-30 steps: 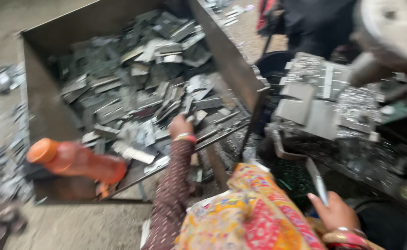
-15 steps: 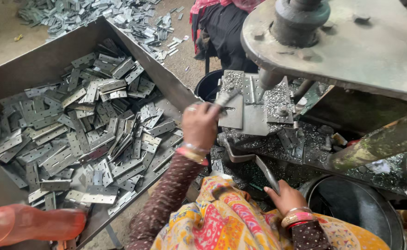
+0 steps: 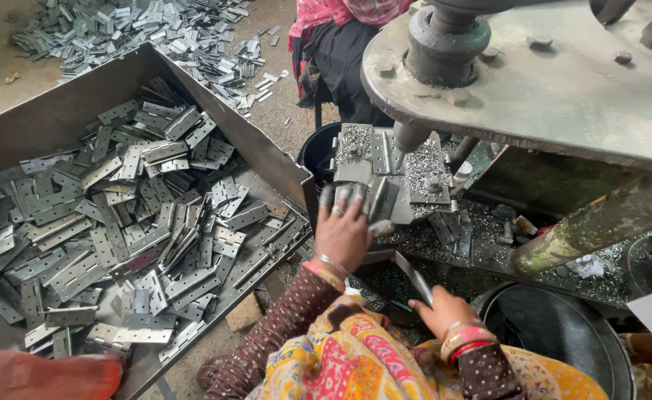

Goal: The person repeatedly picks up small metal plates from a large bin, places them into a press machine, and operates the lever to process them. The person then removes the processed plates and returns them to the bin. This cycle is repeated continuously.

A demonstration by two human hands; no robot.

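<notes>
I am seeing my own arms wearing brown dotted knit sleeves under a yellow, pink and red patterned garment; bangles are circling both wrists, a ring showing on my left hand (image 3: 343,235).

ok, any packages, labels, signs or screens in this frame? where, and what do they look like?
None visible: no labels, signs or screens.
Nearest to packaging: orange plastic bottle, bottom-left corner, blurred, no label seen.
Grey metal bin, left, open-topped, full of loose hinge plates.

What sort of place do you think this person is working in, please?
Most likely a small metal-stamping workshop: a heavy press, a steel bin heaped with hinge plates, and more plates scattered on the floor.
</notes>
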